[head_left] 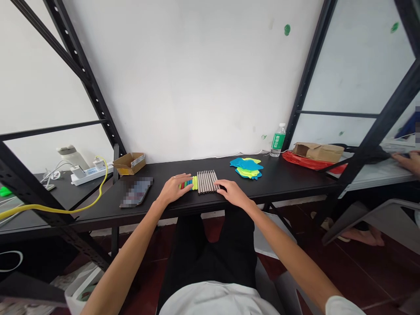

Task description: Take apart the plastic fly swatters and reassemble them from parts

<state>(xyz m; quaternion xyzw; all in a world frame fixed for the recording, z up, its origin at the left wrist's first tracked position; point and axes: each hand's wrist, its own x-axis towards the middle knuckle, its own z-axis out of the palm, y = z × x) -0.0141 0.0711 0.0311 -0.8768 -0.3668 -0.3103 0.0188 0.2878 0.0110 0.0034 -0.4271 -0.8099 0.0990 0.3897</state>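
Note:
On the black table lies a side-by-side row of slim silver-grey rods (206, 181); their exact kind is too small to tell. Against the row's left side sit small coloured pieces (194, 183), yellow-green nearest the rods, then blue, green and red. My left hand (173, 188) rests over the coloured pieces, fingers stretched out and thumb apart, hiding some of them. At the row's right end, the fingertips of my right hand (232, 191) touch the last rods, with the fingers apart. Neither hand grips anything that I can see.
Blue and yellow-green flat cutouts (247, 167) are piled right of the rods. A phone (137, 192) and a small cardboard box (130, 163) lie left. A water bottle (278, 141) stands at the back right, near a black rack post (306, 74). Another person's hand (408, 162) shows far right.

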